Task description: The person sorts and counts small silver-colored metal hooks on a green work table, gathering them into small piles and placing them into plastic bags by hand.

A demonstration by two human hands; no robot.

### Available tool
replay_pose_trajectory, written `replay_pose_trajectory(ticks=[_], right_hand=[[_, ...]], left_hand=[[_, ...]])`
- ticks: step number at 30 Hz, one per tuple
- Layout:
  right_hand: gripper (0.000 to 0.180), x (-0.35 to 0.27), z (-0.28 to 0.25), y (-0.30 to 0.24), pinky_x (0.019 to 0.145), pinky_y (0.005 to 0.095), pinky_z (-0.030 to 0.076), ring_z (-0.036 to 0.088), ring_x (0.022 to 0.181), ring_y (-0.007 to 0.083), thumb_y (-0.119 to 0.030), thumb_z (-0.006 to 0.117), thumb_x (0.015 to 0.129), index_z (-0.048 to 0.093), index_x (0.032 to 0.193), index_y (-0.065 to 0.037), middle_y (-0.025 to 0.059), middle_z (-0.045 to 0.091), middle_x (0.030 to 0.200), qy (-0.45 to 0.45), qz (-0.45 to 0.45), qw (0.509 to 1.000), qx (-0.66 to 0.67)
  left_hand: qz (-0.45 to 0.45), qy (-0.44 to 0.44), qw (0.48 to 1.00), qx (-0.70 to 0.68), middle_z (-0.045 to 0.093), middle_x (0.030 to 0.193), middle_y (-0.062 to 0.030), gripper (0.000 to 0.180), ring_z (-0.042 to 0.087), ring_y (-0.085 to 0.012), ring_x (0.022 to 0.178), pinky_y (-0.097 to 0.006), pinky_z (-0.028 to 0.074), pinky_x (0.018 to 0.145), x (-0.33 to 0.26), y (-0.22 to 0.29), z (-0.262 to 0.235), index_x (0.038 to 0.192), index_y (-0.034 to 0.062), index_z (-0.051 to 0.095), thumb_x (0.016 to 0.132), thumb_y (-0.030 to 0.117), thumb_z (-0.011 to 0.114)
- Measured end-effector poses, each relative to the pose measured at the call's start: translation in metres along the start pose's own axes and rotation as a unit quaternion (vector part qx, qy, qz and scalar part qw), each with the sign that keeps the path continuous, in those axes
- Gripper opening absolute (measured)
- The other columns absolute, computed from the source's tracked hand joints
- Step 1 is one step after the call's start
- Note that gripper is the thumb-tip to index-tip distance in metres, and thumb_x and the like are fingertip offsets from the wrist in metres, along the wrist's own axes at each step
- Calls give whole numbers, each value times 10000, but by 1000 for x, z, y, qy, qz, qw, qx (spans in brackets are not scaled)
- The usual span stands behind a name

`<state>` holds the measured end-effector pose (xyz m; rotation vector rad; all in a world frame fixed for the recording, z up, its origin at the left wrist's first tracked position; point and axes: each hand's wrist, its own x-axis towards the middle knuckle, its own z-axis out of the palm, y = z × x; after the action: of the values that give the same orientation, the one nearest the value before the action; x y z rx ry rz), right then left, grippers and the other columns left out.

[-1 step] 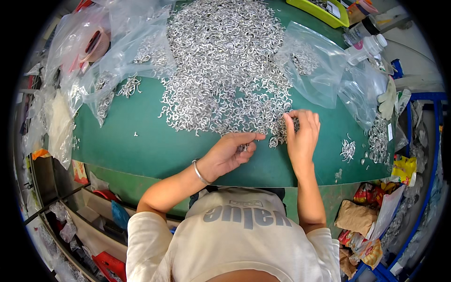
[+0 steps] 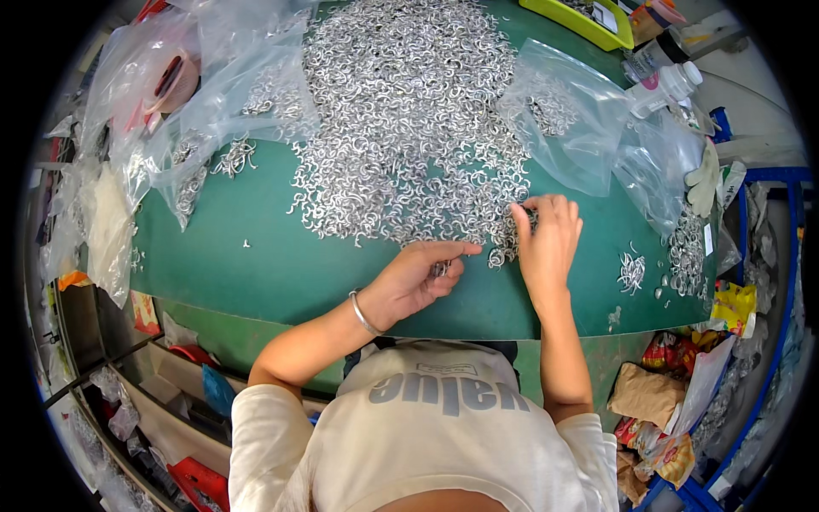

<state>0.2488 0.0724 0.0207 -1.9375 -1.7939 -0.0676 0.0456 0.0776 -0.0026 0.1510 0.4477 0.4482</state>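
A large heap of small curved silvery metal pieces [image 2: 409, 111] spreads over the green tabletop [image 2: 281, 273]. My left hand [image 2: 418, 282] is at the heap's near edge, its index finger stretched to the right. The other fingers curl around a few metal pieces [image 2: 440, 269], partly hidden in the palm. To its right, my right hand [image 2: 548, 247] reaches over the heap's near right corner. Its thumb and fingers are apart, with metal pieces beneath and between them. Whether any piece is pinched cannot be made out.
Clear plastic bags [image 2: 572, 128] with more pieces lie on both sides of the heap. Small piles [image 2: 632, 271] sit at the right. A yellow-green tray [image 2: 589, 24] and a white bottle [image 2: 667, 90] stand at the far right. Shelving with a blue frame [image 2: 785, 341] is beside the table.
My right hand has shifted very slightly, its thumb moving a little left. My left hand stays in place with the metal pieces.
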Motion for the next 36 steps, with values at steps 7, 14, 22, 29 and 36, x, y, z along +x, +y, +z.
replay_pose_trajectory(ticks=[7,14,22,29,36], right_hand=[[108,-2,1,-5,728,388,338,501,823,257,-75,677,771,574,797,-53,71,567,874,5,-71,997,28],[106,-18,-18,-21,819,376,394,556,905,246,-69,683,777,619,854,-33,68,614,885,-108,-205,948,219],[149,20,18,27,765,387,377,552,877,280,-60,693,754,611,876,-36,89,632,870,-24,21,997,68],[129,19,21,29,770,396,371,547,890,283,-29,670,739,609,850,-53,91,628,889,-65,34,996,54],[105,16,-5,13,614,323,459,578,690,215,49,662,752,612,825,-7,92,618,810,17,104,958,266]], left_hand=[[16,158,987,37,631,897,-72,300,622,-142,826,-244,529,697,4,2,27,1179,-59,559,934,108,512],[29,152,987,34,623,881,-45,245,596,-119,825,-258,508,725,15,0,25,1049,-14,621,959,188,516],[290,200,704,617,614,709,-55,179,605,-208,666,-342,468,581,51,37,20,894,38,690,873,205,629],[318,214,419,823,605,809,-108,140,621,-298,733,-386,489,645,88,55,18,923,93,703,790,125,675],[280,166,666,671,652,912,-60,147,635,-199,759,-351,496,616,75,65,24,925,14,650,859,144,630]])
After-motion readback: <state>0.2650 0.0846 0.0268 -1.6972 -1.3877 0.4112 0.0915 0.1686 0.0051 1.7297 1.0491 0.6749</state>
